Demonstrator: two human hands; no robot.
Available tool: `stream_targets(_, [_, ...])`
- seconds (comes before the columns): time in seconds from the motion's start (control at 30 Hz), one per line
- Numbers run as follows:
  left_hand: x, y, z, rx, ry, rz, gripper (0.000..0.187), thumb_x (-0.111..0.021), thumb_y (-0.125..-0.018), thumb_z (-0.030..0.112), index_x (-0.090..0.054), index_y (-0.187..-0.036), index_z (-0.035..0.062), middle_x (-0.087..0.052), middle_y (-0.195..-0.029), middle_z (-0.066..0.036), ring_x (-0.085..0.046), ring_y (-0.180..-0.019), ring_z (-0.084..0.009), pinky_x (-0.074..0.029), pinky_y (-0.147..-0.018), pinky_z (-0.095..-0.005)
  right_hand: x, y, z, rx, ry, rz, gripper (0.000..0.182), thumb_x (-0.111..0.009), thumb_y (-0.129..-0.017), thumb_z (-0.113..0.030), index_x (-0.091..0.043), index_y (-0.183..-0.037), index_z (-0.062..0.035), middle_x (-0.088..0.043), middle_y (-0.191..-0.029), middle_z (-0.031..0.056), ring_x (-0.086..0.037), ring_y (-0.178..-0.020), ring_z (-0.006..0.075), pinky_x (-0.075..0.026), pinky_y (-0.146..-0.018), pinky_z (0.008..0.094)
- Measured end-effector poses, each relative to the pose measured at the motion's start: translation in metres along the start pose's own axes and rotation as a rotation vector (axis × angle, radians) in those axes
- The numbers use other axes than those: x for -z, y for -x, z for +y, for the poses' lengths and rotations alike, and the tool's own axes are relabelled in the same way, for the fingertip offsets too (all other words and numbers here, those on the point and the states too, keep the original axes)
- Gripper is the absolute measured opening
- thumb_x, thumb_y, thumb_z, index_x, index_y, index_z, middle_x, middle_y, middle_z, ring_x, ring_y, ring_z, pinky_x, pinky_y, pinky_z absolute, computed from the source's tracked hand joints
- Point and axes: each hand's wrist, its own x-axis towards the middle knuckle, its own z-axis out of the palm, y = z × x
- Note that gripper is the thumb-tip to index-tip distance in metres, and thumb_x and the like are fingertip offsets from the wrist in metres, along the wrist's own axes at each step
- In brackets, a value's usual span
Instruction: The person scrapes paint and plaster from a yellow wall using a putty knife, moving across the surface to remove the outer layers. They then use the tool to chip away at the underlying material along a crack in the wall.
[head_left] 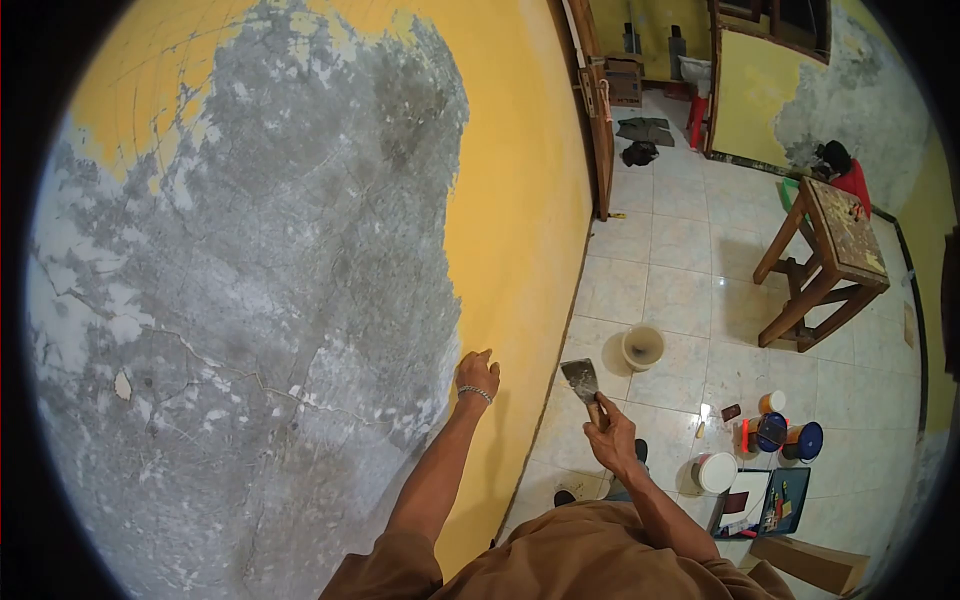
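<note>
My right hand (612, 440) is wrapped round the handle of a putty knife (580, 379). Its wide, stained metal blade points up and away from me, apart from the wall. On the left, my left hand (478, 376), with a chain bracelet at the wrist, is against the wall at the border of the yellow paint (515, 230). Its fingers are partly spread and hold nothing that I can see. Beside it spreads a large bare grey patch (300, 230) of wall, with cracks and ragged paint edges.
A round bucket (643, 348) stands on the tiled floor (683, 238). Paint tubs (768, 432), a white-lidded tub (714, 472) and an open toolbox (785, 503) lie at right. A wooden stool (830, 250) stands farther back, near a crouching person (848, 175). A door (598, 120) is ahead.
</note>
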Motion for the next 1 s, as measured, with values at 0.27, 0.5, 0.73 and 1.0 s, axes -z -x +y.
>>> stream_targets(0.27, [0.016, 0.060, -0.034, -0.070, 0.256, -0.044, 0.028, -0.054, -0.082, 0.008, -0.059, -0.108, 0.0010, -0.062, -0.100, -0.017, -0.063, -0.081, -0.0291, -0.052, -0.076, -0.0399, -0.062, 0.021, -0.032, 0.122, 0.025, -0.182, 0.057, -0.061, -0.076, -0.017, -0.047, -0.129, -0.0024, -0.065, -0.097, 0.0219, -0.065, -0.084, 0.0280, -0.050, -0.074, 0.0334])
stream_targets(0.5, [0.057, 0.102, -0.038, 0.754, 1.747, -0.417, 0.031, -0.047, -0.084, 0.026, -0.053, -0.103, 0.0028, -0.059, -0.100, -0.012, -0.058, -0.095, -0.0262, -0.047, -0.086, -0.0458, -0.128, 0.034, -0.038, 0.227, -0.004, -0.257, 0.055, -0.060, -0.084, -0.014, -0.042, -0.135, -0.0030, -0.063, -0.100, 0.0198, -0.060, -0.086, 0.0186, -0.046, -0.077, 0.0273])
stream_targets(0.73, [0.074, 0.135, -0.025, 0.862, 1.462, -0.265, 0.034, -0.053, -0.085, 0.033, -0.051, -0.103, 0.0036, -0.059, -0.097, -0.010, -0.060, -0.085, -0.0235, -0.050, -0.064, -0.0366, -0.169, 0.072, -0.036, 0.084, -0.118, -0.372, 0.049, -0.052, -0.092, -0.021, -0.040, -0.134, -0.0004, -0.061, -0.113, 0.0179, -0.059, -0.102, 0.0201, -0.045, -0.086, 0.0299])
stream_targets(1.0, [0.067, 0.133, -0.026, 0.988, 1.376, -0.265, 0.032, -0.056, -0.086, 0.029, -0.046, -0.100, 0.0014, -0.055, -0.083, -0.012, -0.058, -0.066, -0.0214, -0.050, -0.054, -0.0307, -0.198, 0.088, -0.035, 0.084, -0.127, -0.323, 0.040, -0.046, -0.094, -0.021, -0.045, -0.131, -0.0070, -0.064, -0.094, 0.0227, -0.064, -0.085, 0.0328, -0.050, -0.075, 0.0364])
